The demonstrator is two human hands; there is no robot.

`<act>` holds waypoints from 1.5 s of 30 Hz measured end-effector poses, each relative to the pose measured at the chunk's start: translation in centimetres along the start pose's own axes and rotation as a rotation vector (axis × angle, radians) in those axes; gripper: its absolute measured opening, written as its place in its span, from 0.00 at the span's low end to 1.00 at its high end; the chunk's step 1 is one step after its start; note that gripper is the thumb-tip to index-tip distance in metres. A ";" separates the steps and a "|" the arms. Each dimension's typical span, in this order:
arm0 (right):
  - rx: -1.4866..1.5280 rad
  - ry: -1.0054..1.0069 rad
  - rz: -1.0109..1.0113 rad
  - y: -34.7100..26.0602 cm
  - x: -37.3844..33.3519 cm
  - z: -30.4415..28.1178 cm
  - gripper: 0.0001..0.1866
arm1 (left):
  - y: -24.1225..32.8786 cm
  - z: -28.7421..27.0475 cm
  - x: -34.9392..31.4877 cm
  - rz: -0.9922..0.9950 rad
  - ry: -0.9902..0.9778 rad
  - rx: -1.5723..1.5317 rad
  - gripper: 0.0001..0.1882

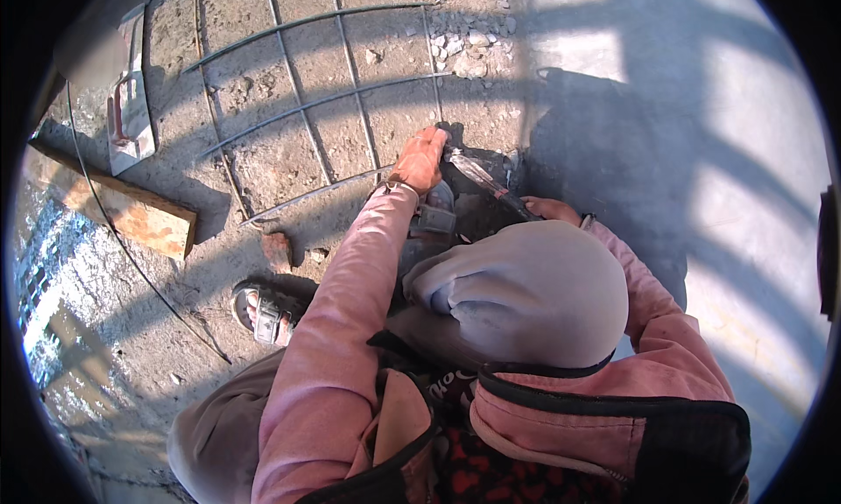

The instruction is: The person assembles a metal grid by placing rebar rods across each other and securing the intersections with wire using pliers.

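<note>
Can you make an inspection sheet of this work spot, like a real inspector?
Surface: rough ground, lit in patches.
Job's things: metal-rod mesh; long-handled tool.
Clutter: trowel, wooden board, loose stones, reddish lump.
Hands: left hand at the mesh's near edge, grip unclear; right hand gripping the tool.
Cables: thin dark line at left; cable or wire, can't tell.
Surroundings: smooth grey surface on the right, crossed by shadows.
</note>
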State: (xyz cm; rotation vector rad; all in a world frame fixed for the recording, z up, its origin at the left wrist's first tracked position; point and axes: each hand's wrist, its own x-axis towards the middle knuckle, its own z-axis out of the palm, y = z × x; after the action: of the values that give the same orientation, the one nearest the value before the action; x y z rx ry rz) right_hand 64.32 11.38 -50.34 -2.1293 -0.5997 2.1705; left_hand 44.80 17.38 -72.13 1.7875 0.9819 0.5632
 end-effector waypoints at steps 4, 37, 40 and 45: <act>0.599 -0.165 0.109 5.4 0.7 0.3 0.18 | 0.3 -0.3 -0.1 -0.028 -0.035 0.025 0.29; -1.477 0.465 -0.270 -1.7 -0.8 -0.8 0.15 | 1.2 -1.4 -0.6 -0.159 -0.136 -0.109 0.30; -0.893 0.226 -0.244 -1.6 0.4 -0.7 0.19 | 1.5 -1.4 -0.5 -0.163 -0.127 -0.049 0.31; 0.748 -0.180 0.033 4.5 1.5 1.0 0.20 | 0.7 -0.8 -0.4 -0.085 -0.109 -0.018 0.28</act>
State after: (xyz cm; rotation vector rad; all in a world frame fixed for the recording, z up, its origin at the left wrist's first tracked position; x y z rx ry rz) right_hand 64.33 7.42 -53.14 -1.5603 0.2335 2.1328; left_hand 44.19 17.38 -71.16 1.7332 0.9696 0.4162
